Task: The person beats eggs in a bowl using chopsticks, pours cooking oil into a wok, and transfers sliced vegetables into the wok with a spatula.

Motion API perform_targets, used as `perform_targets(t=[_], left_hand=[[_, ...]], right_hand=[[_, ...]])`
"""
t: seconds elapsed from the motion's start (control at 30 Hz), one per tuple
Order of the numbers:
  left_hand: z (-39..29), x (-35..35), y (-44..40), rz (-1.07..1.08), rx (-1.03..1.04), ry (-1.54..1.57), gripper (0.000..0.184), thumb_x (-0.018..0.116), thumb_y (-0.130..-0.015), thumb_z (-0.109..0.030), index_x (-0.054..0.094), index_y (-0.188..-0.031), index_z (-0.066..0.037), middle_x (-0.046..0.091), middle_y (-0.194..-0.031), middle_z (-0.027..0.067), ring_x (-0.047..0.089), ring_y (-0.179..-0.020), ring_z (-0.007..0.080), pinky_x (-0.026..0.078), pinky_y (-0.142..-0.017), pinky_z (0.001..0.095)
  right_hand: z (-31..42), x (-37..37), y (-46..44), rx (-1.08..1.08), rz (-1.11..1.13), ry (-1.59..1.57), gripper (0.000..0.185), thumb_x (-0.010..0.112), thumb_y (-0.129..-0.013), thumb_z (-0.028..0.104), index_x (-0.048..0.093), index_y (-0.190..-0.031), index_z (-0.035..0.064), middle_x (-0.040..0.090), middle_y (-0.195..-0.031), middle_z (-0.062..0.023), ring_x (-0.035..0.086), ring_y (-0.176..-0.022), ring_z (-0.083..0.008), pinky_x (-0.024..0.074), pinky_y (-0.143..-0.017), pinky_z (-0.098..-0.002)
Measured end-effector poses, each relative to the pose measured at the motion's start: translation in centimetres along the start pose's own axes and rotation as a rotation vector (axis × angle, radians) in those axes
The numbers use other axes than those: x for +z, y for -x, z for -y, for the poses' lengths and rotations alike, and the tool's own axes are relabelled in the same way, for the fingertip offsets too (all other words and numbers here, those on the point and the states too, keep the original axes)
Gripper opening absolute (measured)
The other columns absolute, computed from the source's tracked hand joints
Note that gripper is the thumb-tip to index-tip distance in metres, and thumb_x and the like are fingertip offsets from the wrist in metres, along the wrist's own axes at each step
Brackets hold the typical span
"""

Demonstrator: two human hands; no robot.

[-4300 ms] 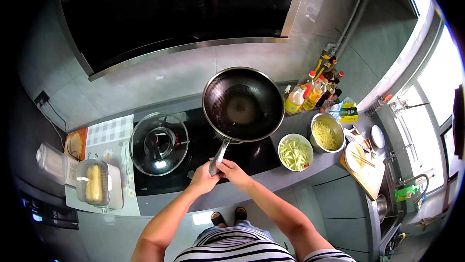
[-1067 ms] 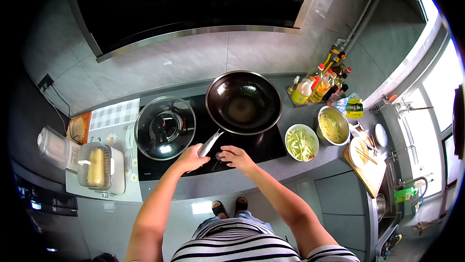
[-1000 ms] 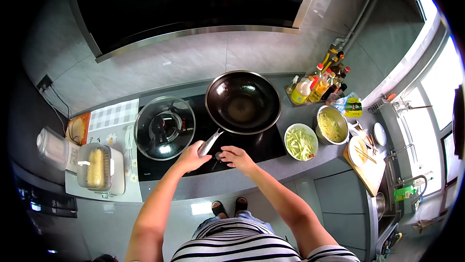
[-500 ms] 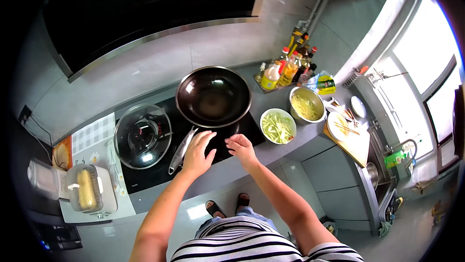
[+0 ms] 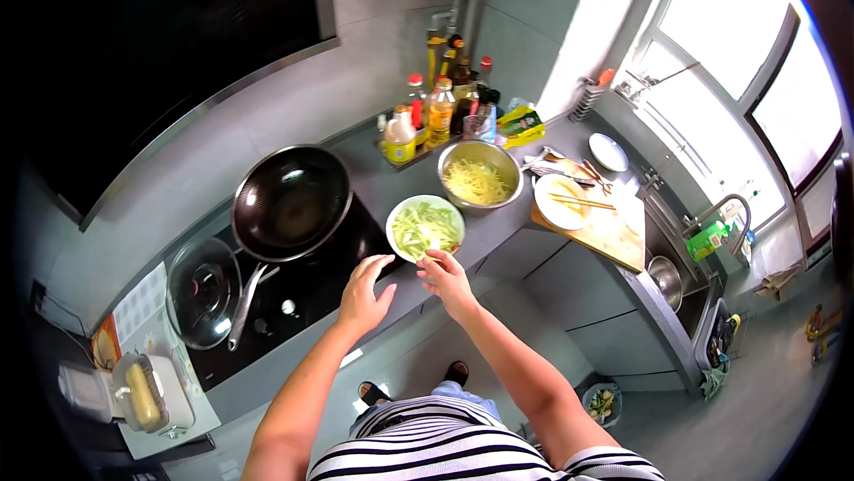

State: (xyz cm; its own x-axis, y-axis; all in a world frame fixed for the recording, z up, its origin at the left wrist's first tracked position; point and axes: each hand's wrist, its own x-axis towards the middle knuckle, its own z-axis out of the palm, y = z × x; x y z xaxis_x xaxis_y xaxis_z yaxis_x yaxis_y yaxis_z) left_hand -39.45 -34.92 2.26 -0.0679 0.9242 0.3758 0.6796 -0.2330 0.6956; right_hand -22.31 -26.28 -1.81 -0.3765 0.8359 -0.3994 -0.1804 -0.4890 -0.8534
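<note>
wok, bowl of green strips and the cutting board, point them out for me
wok (image 5: 294,205): head view, on its dark inner surface
bowl of green strips (image 5: 392,245): head view, on its white rim, lower left
cutting board (image 5: 625,242): head view, on its bare wood, right of the plate

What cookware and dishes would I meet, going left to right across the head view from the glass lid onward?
Glass lid, wok, white bowl of green strips, metal bowl of yellowish strips, white dish with chopsticks, small white plate, metal basin by the sink.
</note>
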Motion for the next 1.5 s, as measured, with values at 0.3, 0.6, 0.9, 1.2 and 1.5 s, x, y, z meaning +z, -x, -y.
perform_targets(t=[0.3, 0.6, 0.9, 1.2, 1.5], left_hand=[[-6.3, 16.0, -8.0, 0.191, -0.145, 0.275, 0.044, 0.066, -0.081, -0.013, 0.053, -0.122, -0.004, 0.057, -0.116, 0.0133, 0.056, -0.108, 0.0258, 0.050, -0.085, 0.0368], [-5.5, 30.6, -12.7, 0.476, -0.358, 0.456, 0.051, 0.065, -0.085, -0.026, 0.050, -0.127, -0.002, 0.060, -0.117, 0.0148, 0.062, -0.098, 0.0205, 0.050, -0.086, 0.0334], [-2.8, 41.6, -22.4, 0.539, -0.689, 0.566, 0.057, 0.056, -0.092, -0.030, 0.034, -0.140, -0.007, 0.058, -0.115, 0.0060, 0.057, -0.094, 0.0137, 0.050, -0.078, 0.0293], [-0.6, 45.8, -26.2, 0.472, -0.839, 0.738, 0.034, 0.050, -0.091, -0.012, 0.039, -0.123, -0.008, 0.055, -0.110, 0.0086, 0.061, -0.090, 0.0190, 0.057, -0.073, 0.0344], [-1.6, 45.7, -26.2, 0.334, -0.825, 0.821, 0.033, 0.046, -0.089, -0.006, 0.042, -0.122, -0.004, 0.057, -0.109, 0.0106, 0.063, -0.086, 0.0199, 0.058, -0.069, 0.0345]], right_hand=[[6.3, -20.1, 0.9, -0.081, -0.200, -0.107, 0.032, 0.061, -0.091, 0.026, 0.053, -0.117, 0.0093, 0.063, -0.103, -0.0022, 0.059, -0.085, -0.0089, 0.0469, -0.068, -0.0237], [8.5, -38.3, 2.6, -0.014, -0.517, -0.283, 0.031, 0.061, -0.090, 0.036, 0.052, -0.111, 0.0159, 0.062, -0.096, -0.0005, 0.059, -0.081, -0.0111, 0.0476, -0.065, -0.0265], [12.3, -44.9, -4.6, 0.017, -0.562, -0.310, 0.033, 0.058, -0.091, 0.038, 0.049, -0.113, 0.0156, 0.059, -0.098, -0.0013, 0.058, -0.079, -0.0121, 0.0493, -0.062, -0.0262], [15.1, -49.8, -14.9, 0.121, -0.713, -0.494, 0.040, 0.064, -0.086, 0.045, 0.050, -0.109, 0.0154, 0.054, -0.089, -0.0026, 0.055, -0.071, -0.0137, 0.0511, -0.061, -0.0278], [21.6, -51.8, -17.1, -0.081, -0.254, -0.094, 0.020, 0.059, -0.092, 0.023, 0.062, -0.103, 0.0062, 0.062, -0.084, -0.0033, 0.063, -0.073, -0.0119, 0.0551, -0.069, -0.0276]])
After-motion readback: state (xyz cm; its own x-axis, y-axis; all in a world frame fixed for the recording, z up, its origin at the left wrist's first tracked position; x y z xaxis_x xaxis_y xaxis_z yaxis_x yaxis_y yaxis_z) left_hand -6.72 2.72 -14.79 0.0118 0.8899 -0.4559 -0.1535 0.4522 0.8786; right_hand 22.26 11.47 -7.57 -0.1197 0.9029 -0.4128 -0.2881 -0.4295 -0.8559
